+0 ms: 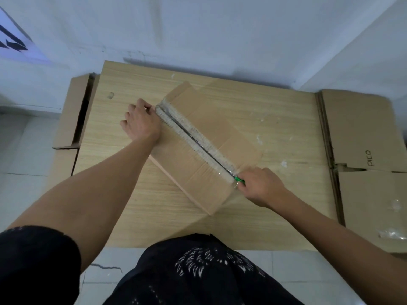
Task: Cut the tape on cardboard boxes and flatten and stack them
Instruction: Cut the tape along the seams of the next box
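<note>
The cardboard box lies slantwise on the wooden table with its taped seam uppermost. The left hand curls its fingers on the box's far end, likely bracing it against the blade's pull. At the box's near end the right hand is clenched round a green cutter whose blade is hidden. Right of the box lies flattened cardboard, cut off by the frame, and left of it another box, partly hidden.
</note>
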Tool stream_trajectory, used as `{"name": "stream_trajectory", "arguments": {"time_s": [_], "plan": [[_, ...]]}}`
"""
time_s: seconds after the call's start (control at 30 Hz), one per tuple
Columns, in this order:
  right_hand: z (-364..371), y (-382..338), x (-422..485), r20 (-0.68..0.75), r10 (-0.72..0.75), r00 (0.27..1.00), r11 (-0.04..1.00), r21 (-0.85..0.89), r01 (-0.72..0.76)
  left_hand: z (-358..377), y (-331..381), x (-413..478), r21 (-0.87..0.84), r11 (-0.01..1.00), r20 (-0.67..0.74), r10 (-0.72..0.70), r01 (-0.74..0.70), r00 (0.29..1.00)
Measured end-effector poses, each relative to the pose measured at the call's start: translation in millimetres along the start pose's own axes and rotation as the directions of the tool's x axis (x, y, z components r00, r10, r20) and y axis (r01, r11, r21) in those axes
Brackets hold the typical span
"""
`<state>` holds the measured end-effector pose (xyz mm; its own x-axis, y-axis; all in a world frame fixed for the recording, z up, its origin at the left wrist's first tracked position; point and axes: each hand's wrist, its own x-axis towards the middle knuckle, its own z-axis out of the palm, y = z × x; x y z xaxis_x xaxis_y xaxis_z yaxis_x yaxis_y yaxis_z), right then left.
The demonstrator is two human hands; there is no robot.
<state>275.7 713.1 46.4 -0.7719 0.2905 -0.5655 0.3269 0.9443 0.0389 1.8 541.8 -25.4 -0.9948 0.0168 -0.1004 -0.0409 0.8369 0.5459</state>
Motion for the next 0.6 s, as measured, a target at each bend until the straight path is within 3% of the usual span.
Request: {"name": "stream_trajectory", "arguments": {"time_s": [0.1,0.4,0.53,0.6], "plan": [[5,7,-19,-0.012,0.049,0.999,0.997,0.061,-0.048,1,0,1,0.006,1.000,0.004,-0.003,0.003,1.000],[41,36,-45,-0.176,-0.030,0.984,0.997,0.061,0.041,-1,5,3,0.022,0.999,0.037,-0.046,0.045,0.998],[73,53,-57,-0.163,0.136,0.977,0.986,0.118,-0.117,-4,12,-7,0.039,0.998,0.016,-0.044,0.043,0.999],[84,54,-62,-0.107,0.243,0.964,0.948,0.238,-0.213,-2,22,-25,0.035,0.990,-0.008,0.137,-0.136,0.991]]}}
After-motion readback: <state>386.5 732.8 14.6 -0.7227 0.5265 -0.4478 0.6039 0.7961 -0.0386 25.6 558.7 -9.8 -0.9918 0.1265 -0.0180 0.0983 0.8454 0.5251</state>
